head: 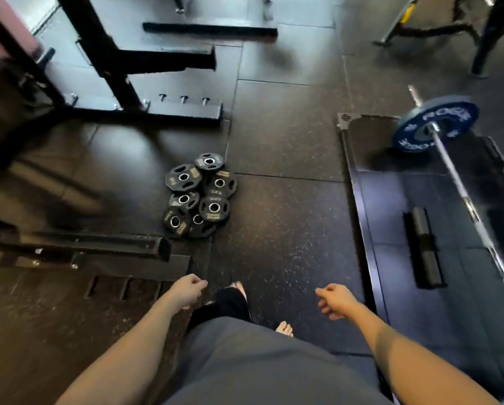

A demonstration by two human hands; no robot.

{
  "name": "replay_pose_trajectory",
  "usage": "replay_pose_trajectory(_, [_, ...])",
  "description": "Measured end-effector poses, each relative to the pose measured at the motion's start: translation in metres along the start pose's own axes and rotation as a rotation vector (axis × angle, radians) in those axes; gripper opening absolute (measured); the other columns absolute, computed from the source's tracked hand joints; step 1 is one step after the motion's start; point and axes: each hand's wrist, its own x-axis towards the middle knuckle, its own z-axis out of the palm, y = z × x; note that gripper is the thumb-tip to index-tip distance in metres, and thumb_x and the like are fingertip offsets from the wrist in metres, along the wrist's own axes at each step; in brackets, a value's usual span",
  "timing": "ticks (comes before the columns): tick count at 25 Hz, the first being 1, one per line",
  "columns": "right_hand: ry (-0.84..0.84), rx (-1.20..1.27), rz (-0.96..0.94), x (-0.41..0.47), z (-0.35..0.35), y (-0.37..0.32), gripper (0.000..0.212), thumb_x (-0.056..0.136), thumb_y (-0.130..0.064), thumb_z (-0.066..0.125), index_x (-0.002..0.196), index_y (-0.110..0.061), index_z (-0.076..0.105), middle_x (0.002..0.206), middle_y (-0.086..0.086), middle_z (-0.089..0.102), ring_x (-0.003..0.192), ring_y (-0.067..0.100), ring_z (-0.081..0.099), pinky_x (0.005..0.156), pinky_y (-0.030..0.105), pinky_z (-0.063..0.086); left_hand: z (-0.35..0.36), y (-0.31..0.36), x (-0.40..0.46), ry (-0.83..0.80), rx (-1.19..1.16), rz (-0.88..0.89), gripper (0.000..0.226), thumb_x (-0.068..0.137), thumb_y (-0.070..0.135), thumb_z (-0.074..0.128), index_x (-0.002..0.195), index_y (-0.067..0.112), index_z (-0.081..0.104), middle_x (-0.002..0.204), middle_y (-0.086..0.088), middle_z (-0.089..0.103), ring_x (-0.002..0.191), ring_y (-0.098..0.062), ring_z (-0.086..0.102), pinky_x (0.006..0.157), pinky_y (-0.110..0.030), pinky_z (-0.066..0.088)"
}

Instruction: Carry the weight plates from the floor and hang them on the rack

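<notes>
The weight plates lie in a loose overlapping heap on the rubber floor, seven or so small black discs with bright metal centre holes, most lying flat or slightly tilted against one another. The heap sits ahead of the person, in the middle distance and a little left of the body's midline, its long axis running near to far.

Both hands hang in front of the torso with nothing in them. The left hand is loosely curled, knuckles up, fingers folded toward the palm but grasping nothing. The right hand is likewise half-closed and empty, its fingertips pointing inward to the left. One foot shows between them on the floor.

From the left hand the pile lies almost straight ahead, only slightly to the right; from the right hand it lies far and clearly to the left. The left hand is therefore the nearer one, and a step forward and a bend down would probably bring it to the nearest plates first.

The dark rack frame stands farther off to the left (whether its short pegs are the hanging points cannot be told). A barbell with a blue plate lies well apart on the right.
</notes>
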Motion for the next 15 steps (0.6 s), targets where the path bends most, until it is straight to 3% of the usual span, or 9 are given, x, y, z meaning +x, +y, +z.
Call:
replay_pose_trajectory(5, [-0.067,-0.242,-0.101,0.096,-0.026,-0.152,0.027,0.101,-0.024,0.053,0.077,-0.013,0.049,0.062,0.008,0.048,0.051,0.019,0.044,0.048,0.025,0.036,-0.063,0.040,0.098,0.043,-0.195,-0.097,0.023,0.100,0.036,0.051,0.109,0.017,0.060,0.085,-0.004,0.062,0.067,-0.017,0.054,0.060,-0.026,0.041])
replay_pose_trajectory(10, [-0.090,-0.303,-0.054,0.154,-0.019,-0.292,0.024,0.100,-0.028,0.055,0.081,-0.013,0.053,0.069,0.007,0.057,0.055,0.018,0.051,0.046,0.024,0.039,-0.141,0.095,0.169,0.019,-0.284,-0.131,0.025,0.098,0.032,0.054,0.108,0.011,0.063,0.079,-0.004,0.062,0.061,-0.019,0.055,0.053,-0.024,0.038])
replay_pose_trajectory(15, [-0.130,-0.305,-0.069,0.229,0.014,-0.415,0.022,0.099,-0.030,0.056,0.088,-0.011,0.058,0.077,0.007,0.064,0.064,0.018,0.059,0.054,0.028,0.045,-0.199,0.125,0.256,-0.004,-0.265,-0.193,0.028,0.096,0.035,0.056,0.109,0.012,0.065,0.080,-0.004,0.067,0.065,-0.019,0.057,0.054,-0.026,0.041])
